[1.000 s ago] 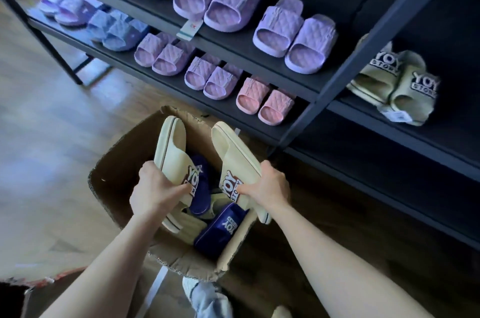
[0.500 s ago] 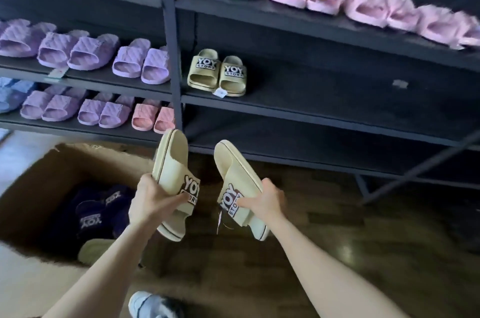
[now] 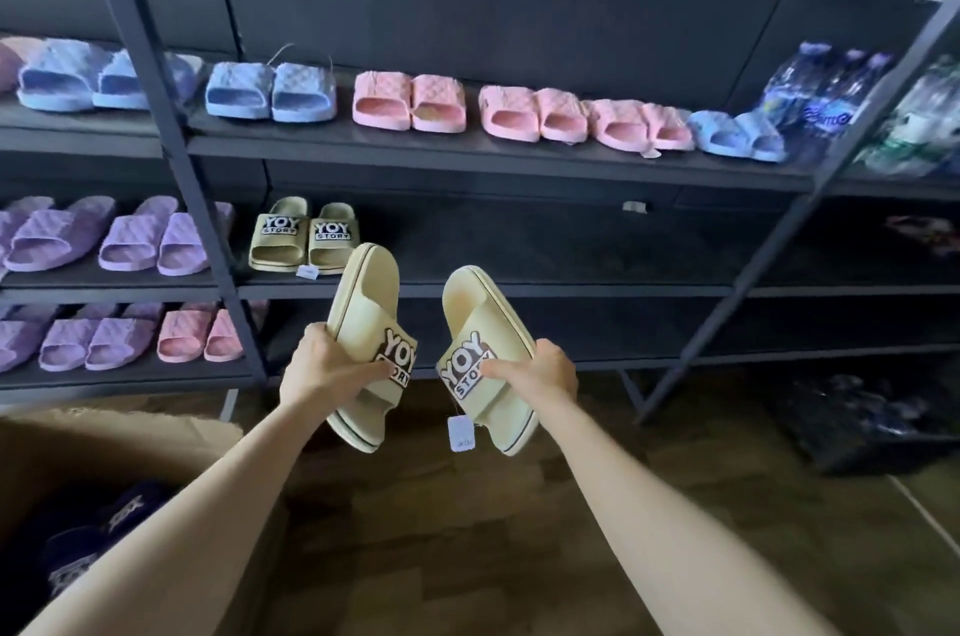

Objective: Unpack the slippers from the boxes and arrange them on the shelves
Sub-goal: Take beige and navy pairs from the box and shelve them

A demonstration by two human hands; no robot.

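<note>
shelves [image 3: 519, 157]: rows of pastel slippers [image 3: 410, 102] | box [image 3: 104, 438]: lower left | left slipper [image 3: 363, 308], right slipper [image 3: 483, 313]: held in air before lower shelves | left grip [image 3: 322, 370]: clamped on left slipper | right grip [image 3: 540, 370]: clamped on right slipper

cream yoy story slipper [image 3: 363, 318] and its mate [image 3: 488, 323] aloft, heels up, apart, before the dark shelves [image 3: 519, 291]

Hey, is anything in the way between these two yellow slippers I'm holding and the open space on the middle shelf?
Nothing visible does. The left slipper in the left hand and the right slipper in the right hand face the bare stretch of the middle shelf, right of the matching pair.
</note>
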